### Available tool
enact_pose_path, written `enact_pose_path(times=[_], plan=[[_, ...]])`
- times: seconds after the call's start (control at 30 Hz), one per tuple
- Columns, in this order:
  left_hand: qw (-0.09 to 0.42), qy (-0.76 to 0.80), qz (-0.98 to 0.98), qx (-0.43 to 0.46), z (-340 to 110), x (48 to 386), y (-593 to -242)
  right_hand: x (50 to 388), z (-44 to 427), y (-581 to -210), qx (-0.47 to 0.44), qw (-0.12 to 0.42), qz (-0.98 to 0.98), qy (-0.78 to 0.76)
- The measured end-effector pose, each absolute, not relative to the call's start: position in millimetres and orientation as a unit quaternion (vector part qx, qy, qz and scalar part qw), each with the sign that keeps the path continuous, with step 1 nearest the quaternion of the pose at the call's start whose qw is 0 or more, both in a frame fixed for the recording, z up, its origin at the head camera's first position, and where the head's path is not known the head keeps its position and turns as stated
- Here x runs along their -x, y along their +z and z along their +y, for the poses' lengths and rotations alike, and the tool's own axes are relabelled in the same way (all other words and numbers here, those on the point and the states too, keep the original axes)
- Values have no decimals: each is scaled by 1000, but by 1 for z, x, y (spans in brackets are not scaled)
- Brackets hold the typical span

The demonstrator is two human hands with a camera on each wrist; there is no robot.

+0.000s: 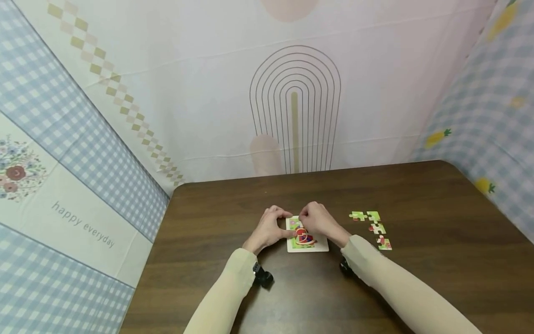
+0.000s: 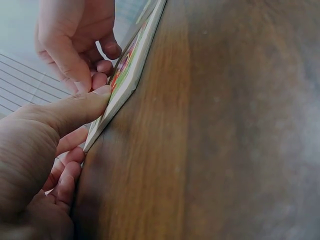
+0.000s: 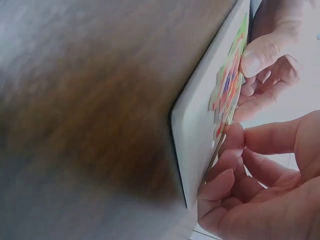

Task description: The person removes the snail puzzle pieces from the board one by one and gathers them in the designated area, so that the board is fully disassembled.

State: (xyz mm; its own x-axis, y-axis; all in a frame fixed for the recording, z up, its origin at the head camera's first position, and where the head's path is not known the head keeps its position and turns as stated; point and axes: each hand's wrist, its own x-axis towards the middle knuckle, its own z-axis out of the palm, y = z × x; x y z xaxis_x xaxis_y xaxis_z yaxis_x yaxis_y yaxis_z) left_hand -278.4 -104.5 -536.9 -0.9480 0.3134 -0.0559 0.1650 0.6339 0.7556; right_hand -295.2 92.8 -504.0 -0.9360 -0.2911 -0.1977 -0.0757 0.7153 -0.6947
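Note:
A white-bordered jigsaw puzzle board (image 1: pixel 319 246) lies on the table, partly filled with a green, red and blue picture (image 1: pixel 305 238). My left hand (image 1: pixel 269 228) grips the board's left side; in the left wrist view its thumb (image 2: pixel 82 107) lies over the top face and the other fingers are at the edge. My right hand (image 1: pixel 319 219) is bent over the upper part of the board. In the right wrist view its curled fingers (image 3: pixel 222 182) bunch together against the board's far edge. Whether they pinch a puzzle piece is hidden.
Several loose puzzle pieces (image 1: pixel 377 228), green with red and white, lie on the brown wooden table (image 1: pixel 217 204) to the right of the board. Patterned cloth (image 1: pixel 208 106) hangs behind the table and at both sides. A small black wrist camera (image 1: pixel 263 277) sits under the left sleeve.

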Motion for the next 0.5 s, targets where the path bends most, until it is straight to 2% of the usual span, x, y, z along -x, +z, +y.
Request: enact_pose_path(times=[0.03, 0.2, 0.27, 0.4, 0.5], plan=[[91, 406, 900, -133, -104, 278, -536, 301, 97, -514, 113, 144, 911, -369], [93, 407, 899, -132, -104, 278, -534, 302, 99, -508, 101, 152, 916, -358], [93, 408, 898, -133, -104, 278, -533, 299, 95, -496, 82, 172, 914, -358], [93, 409, 898, -134, -105, 277, -533, 307, 97, -509, 74, 203, 889, -404], [95, 410, 897, -134, -106, 277, -534, 305, 96, -508, 34, 221, 863, -453]])
